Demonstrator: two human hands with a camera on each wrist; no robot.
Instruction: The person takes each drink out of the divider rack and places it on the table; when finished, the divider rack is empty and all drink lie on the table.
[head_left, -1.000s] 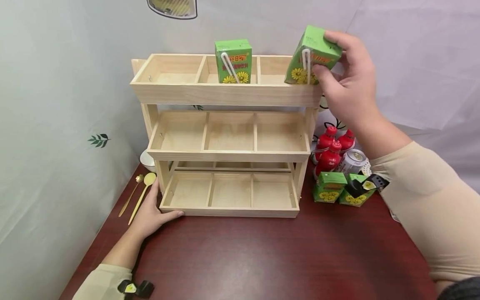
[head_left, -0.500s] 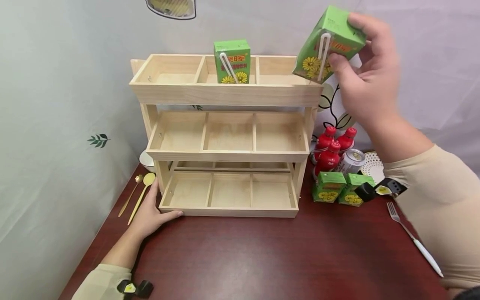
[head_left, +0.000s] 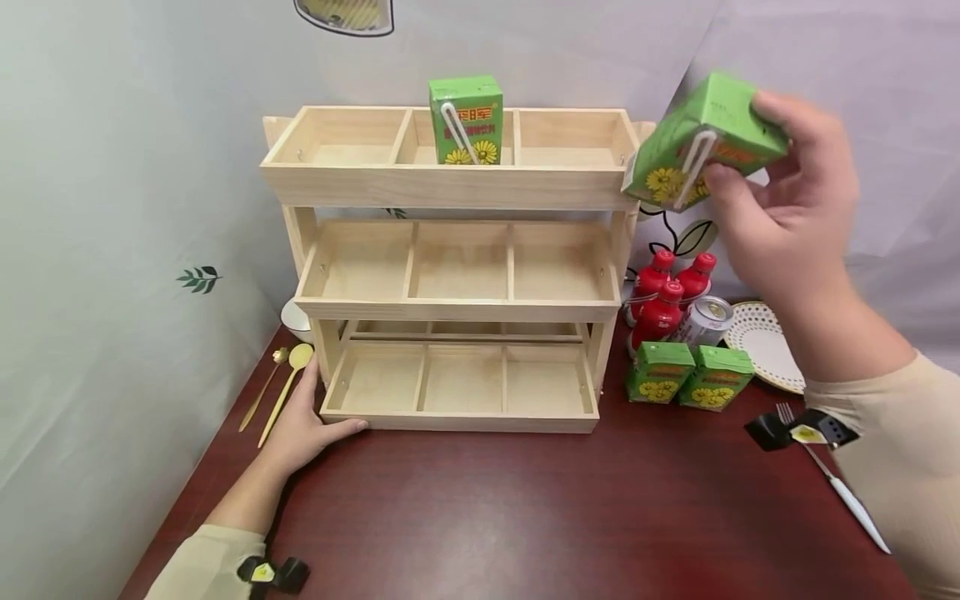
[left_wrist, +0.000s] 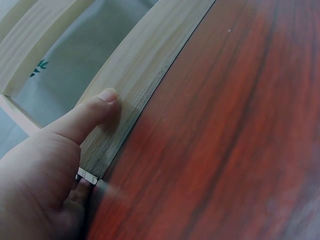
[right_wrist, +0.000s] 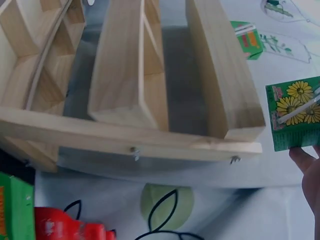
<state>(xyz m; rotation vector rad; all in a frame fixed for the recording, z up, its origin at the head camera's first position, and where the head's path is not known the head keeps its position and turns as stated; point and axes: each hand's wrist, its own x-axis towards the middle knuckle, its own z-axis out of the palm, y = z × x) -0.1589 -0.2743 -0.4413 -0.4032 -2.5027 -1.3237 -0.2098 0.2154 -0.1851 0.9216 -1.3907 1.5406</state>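
My right hand (head_left: pixel 798 208) holds a green drink carton (head_left: pixel 720 125) by its sides, thumb on the front by the white straw. The carton is tilted in the air, just off the top tier's right end; in the right wrist view the carton (right_wrist: pixel 297 112) appears at the right edge, apart from the wood. A three-tier wooden rack (head_left: pixel 450 190) stands on the table, with another green carton (head_left: pixel 468 121) upright in its top middle compartment. My left hand (head_left: pixel 300 437) grips the bottom tier's left front corner. Its thumb (left_wrist: pixel 102 102) lies along the front board; the other fingers are partly hidden.
Right of the rack stand two green cartons (head_left: pixel 660 372), several red bottles (head_left: pixel 660 317) and a silver can (head_left: pixel 705 321). Behind my right forearm lie a white plate (head_left: pixel 765 346) and a fork (head_left: pixel 847 500). Left are two golden spoons (head_left: pixel 288 379) and a white bowl (head_left: pixel 295 317).
My right hand has lifted the carton up and right, out from over the top right compartment, then lowered it farther right. The left hand stays at the corner.
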